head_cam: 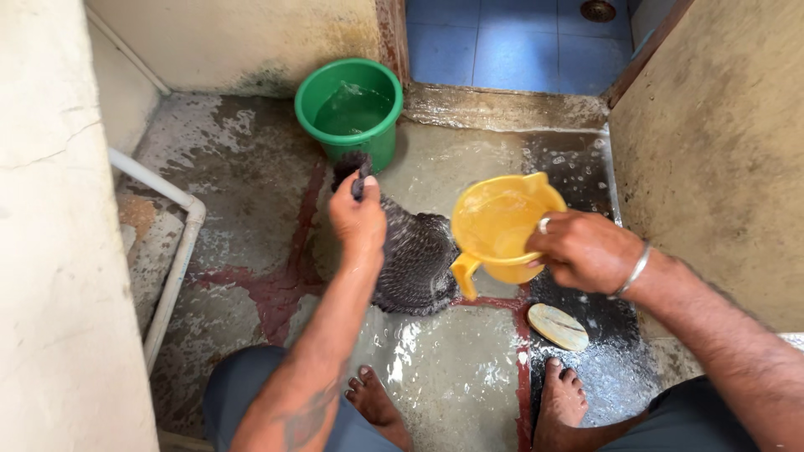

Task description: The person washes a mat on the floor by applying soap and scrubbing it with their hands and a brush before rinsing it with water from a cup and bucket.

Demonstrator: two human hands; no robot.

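Left hand (358, 219) fist clenched round dark wet cloth (414, 261) on wet floor, right hand (584, 249) gripping yellow jug (496, 228) by rim, tilted, green bucket (350, 110) w/ water beyond.

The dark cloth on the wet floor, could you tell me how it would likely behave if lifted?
The dark cloth would probably hang limp, since it sags from the left hand into a crumpled heap. It looks soaked on the wet floor, so likely heavy for its size and dripping. It seems unlikely to roll or break.
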